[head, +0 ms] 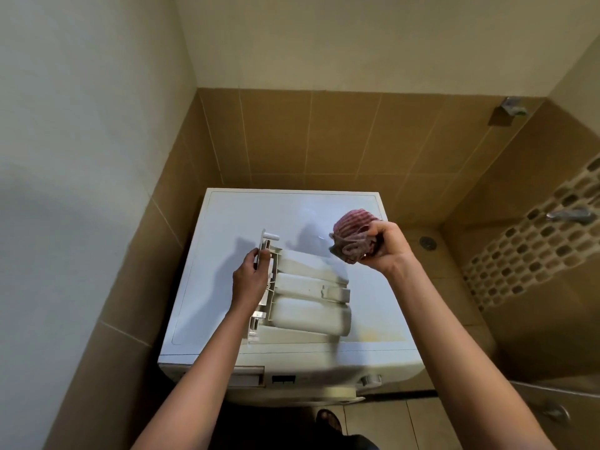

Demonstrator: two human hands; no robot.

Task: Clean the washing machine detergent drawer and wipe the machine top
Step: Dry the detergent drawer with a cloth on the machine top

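The detergent drawer (311,297) was out of the washing machine and lay across the machine top (292,216), toward its front-left part, compartments pointing right and front panel to the left. Whether its far end rested on the top or hung just above it, I could not tell.

The main risk, as I judged it, was the one-ended hold. With the drawer taken only by its panel, a firm rub from the cloth (354,235) on the free end could twist it out of the fingers. It lay near the front edge, so a slip might send it off to the floor, where a sandalled foot (328,420) stood. Any residue left in the compartments could also run onto the top, which already showed a yellowish stain (383,336) near the front right.

The left grip (253,274) was clenched on the drawer's front panel, fingers curled round its edge. The right grip (386,245) was raised clear of the top, grasping the bunched red-checked cloth tightly, a loose fold hanging below the fist.
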